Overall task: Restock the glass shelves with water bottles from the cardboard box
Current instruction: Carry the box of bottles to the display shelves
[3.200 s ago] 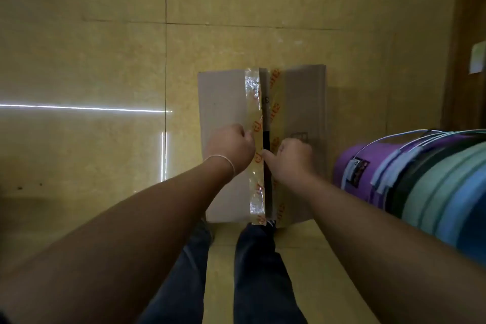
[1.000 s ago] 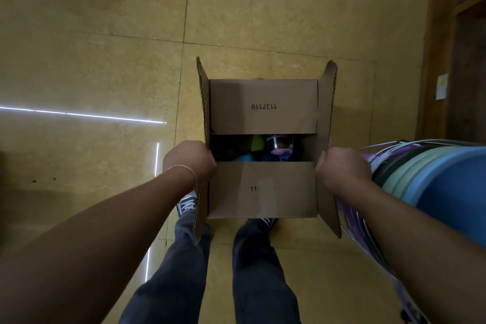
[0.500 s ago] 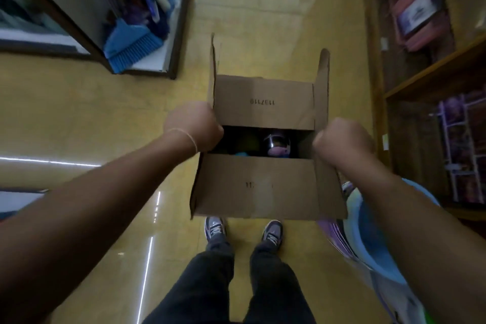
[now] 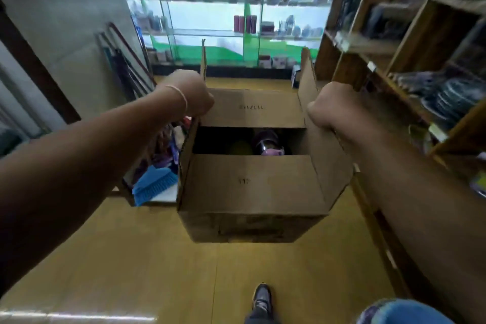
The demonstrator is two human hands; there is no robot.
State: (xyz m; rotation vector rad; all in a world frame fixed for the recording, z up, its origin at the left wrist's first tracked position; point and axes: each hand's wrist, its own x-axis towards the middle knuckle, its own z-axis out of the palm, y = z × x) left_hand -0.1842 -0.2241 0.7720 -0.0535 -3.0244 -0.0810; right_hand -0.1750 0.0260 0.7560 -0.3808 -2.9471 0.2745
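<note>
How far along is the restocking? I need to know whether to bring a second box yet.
Done: the cardboard box is open, its side flaps up, and it is lifted off the floor. In hand: the left hand and right hand grip its two sides, carrying it facing the glass shelves. Left: everything else. Bottles show through the gap between the inner flaps, none taken out yet.

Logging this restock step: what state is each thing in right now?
Brown cardboard box: held off the floor, side flaps up, opening partly uncovered.
Left hand: gripping the box's left flap.
Right hand: gripping the right flap.
Pink-lidded bottle: inside the box.
Glass shelves: partly stocked.
</note>
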